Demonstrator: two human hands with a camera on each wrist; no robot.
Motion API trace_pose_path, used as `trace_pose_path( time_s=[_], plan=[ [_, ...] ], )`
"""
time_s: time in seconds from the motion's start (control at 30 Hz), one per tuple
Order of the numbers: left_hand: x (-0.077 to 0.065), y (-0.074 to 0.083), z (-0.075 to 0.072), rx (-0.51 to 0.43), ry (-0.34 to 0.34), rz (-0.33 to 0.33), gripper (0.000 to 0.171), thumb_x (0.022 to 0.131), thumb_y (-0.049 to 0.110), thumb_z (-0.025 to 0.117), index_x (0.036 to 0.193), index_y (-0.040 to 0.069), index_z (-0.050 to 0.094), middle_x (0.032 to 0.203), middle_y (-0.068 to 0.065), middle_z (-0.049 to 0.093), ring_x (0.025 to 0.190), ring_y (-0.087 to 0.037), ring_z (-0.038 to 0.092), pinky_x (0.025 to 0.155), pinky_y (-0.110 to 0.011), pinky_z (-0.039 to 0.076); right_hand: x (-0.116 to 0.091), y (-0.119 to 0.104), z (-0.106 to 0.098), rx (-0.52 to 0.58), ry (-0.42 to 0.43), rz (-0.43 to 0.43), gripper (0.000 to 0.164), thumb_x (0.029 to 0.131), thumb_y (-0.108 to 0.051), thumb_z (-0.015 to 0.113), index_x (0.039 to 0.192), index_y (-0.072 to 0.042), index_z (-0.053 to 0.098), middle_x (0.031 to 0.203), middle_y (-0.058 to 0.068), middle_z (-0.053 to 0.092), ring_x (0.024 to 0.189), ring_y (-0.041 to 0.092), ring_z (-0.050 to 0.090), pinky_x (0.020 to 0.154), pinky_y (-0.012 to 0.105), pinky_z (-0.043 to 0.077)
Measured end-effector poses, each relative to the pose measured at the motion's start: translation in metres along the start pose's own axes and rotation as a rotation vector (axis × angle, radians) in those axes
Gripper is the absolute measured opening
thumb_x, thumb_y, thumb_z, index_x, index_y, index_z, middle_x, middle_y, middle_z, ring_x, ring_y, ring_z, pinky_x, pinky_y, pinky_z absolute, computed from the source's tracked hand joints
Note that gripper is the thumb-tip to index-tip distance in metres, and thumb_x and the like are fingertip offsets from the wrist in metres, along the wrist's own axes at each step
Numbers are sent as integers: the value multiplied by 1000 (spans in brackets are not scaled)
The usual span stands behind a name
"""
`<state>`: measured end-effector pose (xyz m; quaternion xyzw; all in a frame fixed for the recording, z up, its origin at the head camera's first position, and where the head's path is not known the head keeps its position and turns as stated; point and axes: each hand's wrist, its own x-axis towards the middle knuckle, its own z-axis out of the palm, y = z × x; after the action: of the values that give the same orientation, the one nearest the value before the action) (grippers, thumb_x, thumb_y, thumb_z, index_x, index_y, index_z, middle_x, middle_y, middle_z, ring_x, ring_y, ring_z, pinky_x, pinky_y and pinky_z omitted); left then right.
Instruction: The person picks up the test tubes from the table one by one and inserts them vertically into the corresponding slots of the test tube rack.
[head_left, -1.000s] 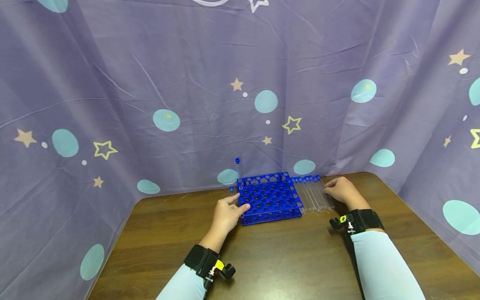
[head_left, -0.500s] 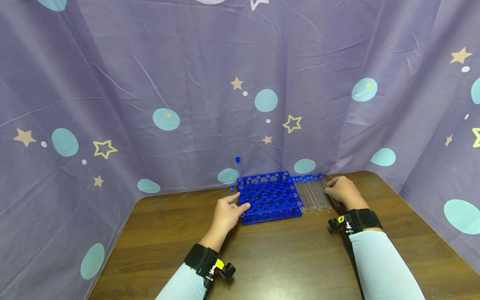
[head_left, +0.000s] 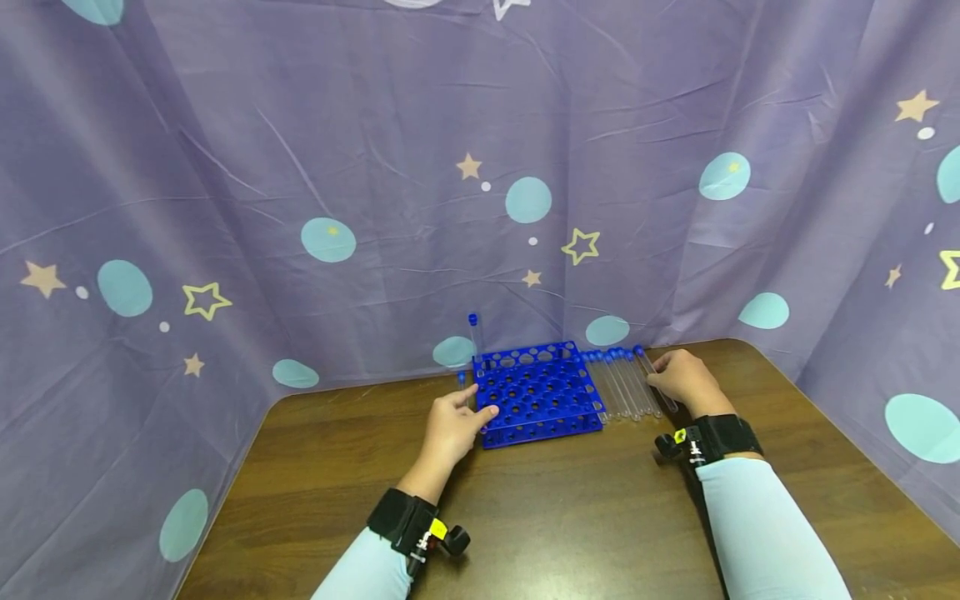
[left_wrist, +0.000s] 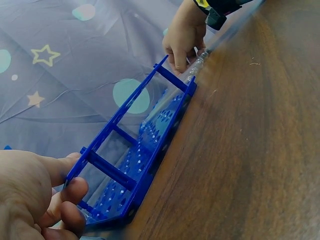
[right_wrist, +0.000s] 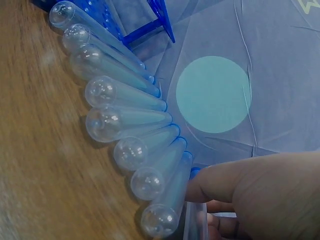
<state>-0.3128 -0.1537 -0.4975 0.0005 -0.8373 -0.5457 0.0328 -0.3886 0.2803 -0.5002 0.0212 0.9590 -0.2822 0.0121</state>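
Observation:
A blue test tube rack (head_left: 536, 392) with rows of round holes stands on the wooden table. My left hand (head_left: 448, 429) holds its left side, thumb and fingers around the edge of the top plate (left_wrist: 75, 172) in the left wrist view. At the rack's right, my right hand (head_left: 686, 383) pinches a clear, blue-capped test tube (right_wrist: 195, 222) at the outer end of a row. That tube (head_left: 658, 382) is slightly apart from the others, its cap pointing to the back. Several matching test tubes (head_left: 624, 387) lie side by side between it and the rack.
One capped tube (head_left: 475, 333) stands upright in the rack's back left corner. Another blue cap (head_left: 462, 379) shows beside the rack's left edge, just behind my left hand. A purple patterned curtain (head_left: 405, 167) hangs along the back and sides of the table (head_left: 570, 517).
The outermost test tube has shifted slightly right, away from the row, with my right hand's fingers on it. My left hand and the rack have stayed in place.

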Motion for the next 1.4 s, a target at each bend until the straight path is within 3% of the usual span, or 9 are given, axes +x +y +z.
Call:
trace_pose_path(
  time_s=[0.47, 1.03, 1.4],
  plan=[
    [0, 0, -2, -7, 7, 15, 63, 102, 19, 88, 158, -1, 65, 52, 9, 51, 42, -7, 44, 43, -21, 37, 2, -3, -4, 4, 9, 8, 45, 100, -32, 75, 127, 4, 79, 137, 32, 75, 122, 55, 73, 103, 70, 58],
    [-1, -1, -2, -10, -3, -4, 64, 102, 20, 88, 158, 1, 65, 52, 9, 51, 42, -8, 43, 43, -22, 37, -9, -21, -24, 19, 139, -28, 49, 99, -31, 71, 132, 3, 79, 131, 32, 78, 118, 55, 74, 100, 67, 60],
    [-1, 0, -1, -6, 1, 7, 63, 101, 18, 89, 157, 0, 65, 51, 9, 51, 41, -7, 45, 43, -22, 38, -16, -39, -36, 50, 243, -92, 44, 97, -29, 74, 126, 4, 76, 108, 22, 81, 94, 38, 75, 80, 53, 60]
  ],
)
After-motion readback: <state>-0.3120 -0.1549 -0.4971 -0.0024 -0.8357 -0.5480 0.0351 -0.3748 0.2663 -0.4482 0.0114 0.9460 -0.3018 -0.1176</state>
